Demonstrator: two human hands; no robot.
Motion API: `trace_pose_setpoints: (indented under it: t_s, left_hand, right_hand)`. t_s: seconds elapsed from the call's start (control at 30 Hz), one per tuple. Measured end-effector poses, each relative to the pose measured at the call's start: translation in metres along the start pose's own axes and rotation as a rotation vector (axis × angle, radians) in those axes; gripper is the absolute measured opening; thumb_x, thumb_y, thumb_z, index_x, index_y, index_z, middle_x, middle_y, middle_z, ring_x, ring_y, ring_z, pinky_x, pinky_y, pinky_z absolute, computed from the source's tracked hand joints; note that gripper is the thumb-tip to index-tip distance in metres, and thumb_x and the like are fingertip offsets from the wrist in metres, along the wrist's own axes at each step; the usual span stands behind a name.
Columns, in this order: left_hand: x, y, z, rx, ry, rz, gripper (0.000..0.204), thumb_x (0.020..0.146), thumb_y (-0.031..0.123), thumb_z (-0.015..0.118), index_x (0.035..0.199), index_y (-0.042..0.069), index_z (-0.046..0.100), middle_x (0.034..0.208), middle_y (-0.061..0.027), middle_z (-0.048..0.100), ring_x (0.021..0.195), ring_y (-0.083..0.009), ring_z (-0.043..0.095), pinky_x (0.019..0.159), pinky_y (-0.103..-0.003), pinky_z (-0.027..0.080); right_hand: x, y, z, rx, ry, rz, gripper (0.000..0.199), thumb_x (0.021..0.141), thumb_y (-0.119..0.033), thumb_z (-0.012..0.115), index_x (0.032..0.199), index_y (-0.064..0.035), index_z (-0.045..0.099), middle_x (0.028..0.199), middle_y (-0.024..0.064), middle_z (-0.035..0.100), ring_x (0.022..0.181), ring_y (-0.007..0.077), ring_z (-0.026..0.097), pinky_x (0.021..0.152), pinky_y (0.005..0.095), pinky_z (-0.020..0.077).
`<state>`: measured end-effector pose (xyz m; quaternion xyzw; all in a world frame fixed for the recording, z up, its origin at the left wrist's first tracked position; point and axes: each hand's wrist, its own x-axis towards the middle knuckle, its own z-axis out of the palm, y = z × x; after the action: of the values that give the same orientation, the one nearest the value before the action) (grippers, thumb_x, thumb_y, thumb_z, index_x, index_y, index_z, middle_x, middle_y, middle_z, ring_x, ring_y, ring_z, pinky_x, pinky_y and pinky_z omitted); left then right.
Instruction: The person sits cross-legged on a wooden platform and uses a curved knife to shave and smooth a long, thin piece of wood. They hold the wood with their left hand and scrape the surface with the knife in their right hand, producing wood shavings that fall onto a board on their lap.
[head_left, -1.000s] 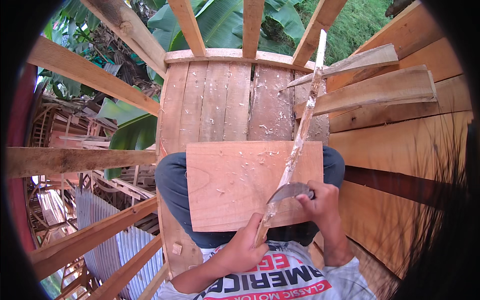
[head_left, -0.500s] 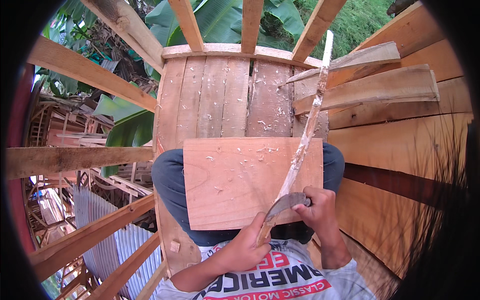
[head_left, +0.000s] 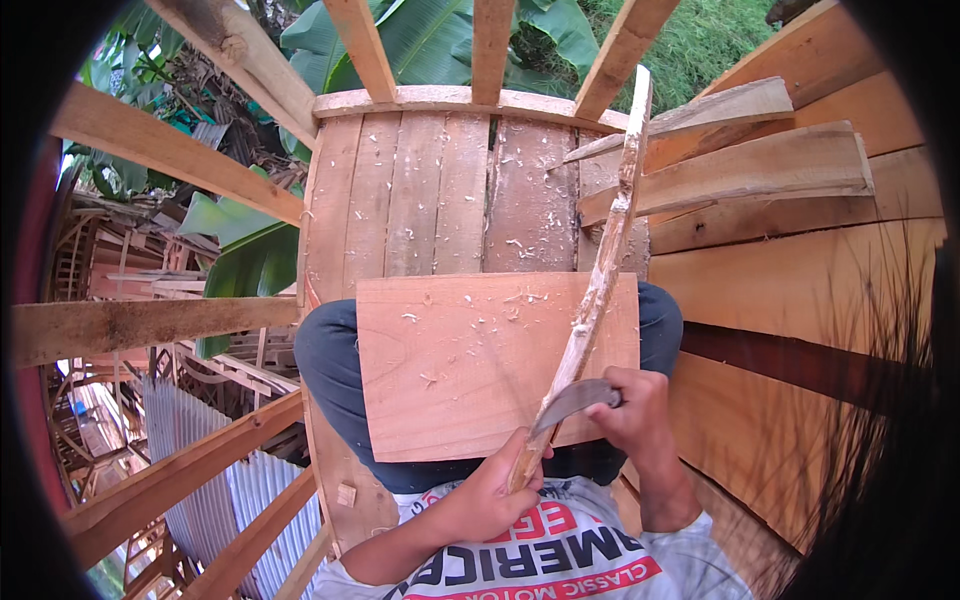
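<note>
My left hand (head_left: 495,487) is closed round the lower end of a long, slightly bent wooden stick (head_left: 607,262), its bark pared off in patches. The stick slants up and away to the right, past the far edge of a flat wooden board (head_left: 480,350) on my lap. In my right hand (head_left: 637,412) is a knife with a curved blade (head_left: 572,405); the fingers wrap its handle, which is mostly hidden. The blade lies against the stick just above my left hand. Pale shavings dot the board.
Wooden rails (head_left: 160,318) fence the left side and the far end of the plank floor (head_left: 415,200). Two loose boards (head_left: 750,180) lean at the right, by a plank wall (head_left: 800,275). Corrugated metal sheets (head_left: 265,500) lie beyond the left rails, and shavings litter the planks.
The stick's far end has shifted slightly left and now looks more bowed. The knife's blade has turned a little against the stick. Both hands keep their grip.
</note>
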<state>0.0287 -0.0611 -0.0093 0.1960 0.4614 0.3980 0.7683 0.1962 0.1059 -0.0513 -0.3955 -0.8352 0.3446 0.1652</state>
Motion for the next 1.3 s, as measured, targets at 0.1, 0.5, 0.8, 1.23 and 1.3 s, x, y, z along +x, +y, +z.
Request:
trace_pose_setpoints:
  t_s: [0.1, 0.5, 0.8, 1.23, 1.3]
  left_hand:
    - [-0.004, 0.0, 0.005, 0.055, -0.024, -0.012, 0.04, 0.077, -0.001, 0.046, 0.117, 0.0, 0.039, 0.08, -0.0047, 0.045, 0.071, -0.0127, 0.045, 0.068, -0.026, 0.041]
    - [-0.005, -0.003, -0.006, -0.228, -0.043, -0.07, 0.042, 0.077, -0.002, 0.044, 0.119, 0.0, 0.037, 0.08, -0.0018, 0.043, 0.06, -0.0068, 0.041, 0.057, -0.02, 0.037]
    - [0.003, 0.0, -0.004, -0.2, -0.027, -0.013, 0.039, 0.082, 0.002, 0.048, 0.119, 0.003, 0.036, 0.081, 0.0001, 0.044, 0.061, -0.0067, 0.042, 0.055, -0.021, 0.038]
    - [-0.012, 0.01, 0.002, -0.196, -0.249, -0.154, 0.047, 0.077, -0.004, 0.047, 0.122, 0.005, 0.035, 0.082, -0.0014, 0.04, 0.064, -0.0086, 0.041, 0.058, -0.023, 0.039]
    - [-0.006, -0.011, 0.0, -0.54, -0.174, -0.1, 0.047, 0.078, -0.005, 0.045, 0.122, 0.003, 0.034, 0.082, -0.0008, 0.041, 0.063, -0.0072, 0.041, 0.055, -0.023, 0.039]
  right_hand:
    - [0.011, 0.003, 0.002, -0.056, 0.034, -0.027, 0.073, 0.072, -0.073, 0.057, 0.057, -0.0023, 0.048, 0.048, 0.0134, 0.043, 0.049, 0.0344, 0.053, 0.045, 0.0392, 0.0402]
    - [-0.001, -0.016, 0.023, 0.033, -0.109, -0.062, 0.067, 0.068, -0.068, 0.064, 0.055, -0.0043, 0.049, 0.048, 0.014, 0.045, 0.049, 0.0343, 0.054, 0.044, 0.0383, 0.0401]
    - [0.022, 0.011, 0.014, -0.172, 0.056, 0.066, 0.071, 0.06, -0.073, 0.065, 0.053, -0.0052, 0.047, 0.046, 0.0107, 0.045, 0.046, 0.0303, 0.052, 0.044, 0.0366, 0.0399]
    - [0.04, 0.02, -0.059, 0.127, 0.332, 0.181, 0.071, 0.082, -0.067, 0.054, 0.056, -0.0024, 0.039, 0.049, 0.0001, 0.032, 0.049, 0.0103, 0.035, 0.044, 0.032, 0.0283]
    - [0.034, -0.007, -0.038, 0.108, 0.187, 0.095, 0.07, 0.079, -0.068, 0.056, 0.057, -0.0026, 0.042, 0.048, 0.0055, 0.036, 0.044, 0.0188, 0.041, 0.044, 0.0341, 0.0324]
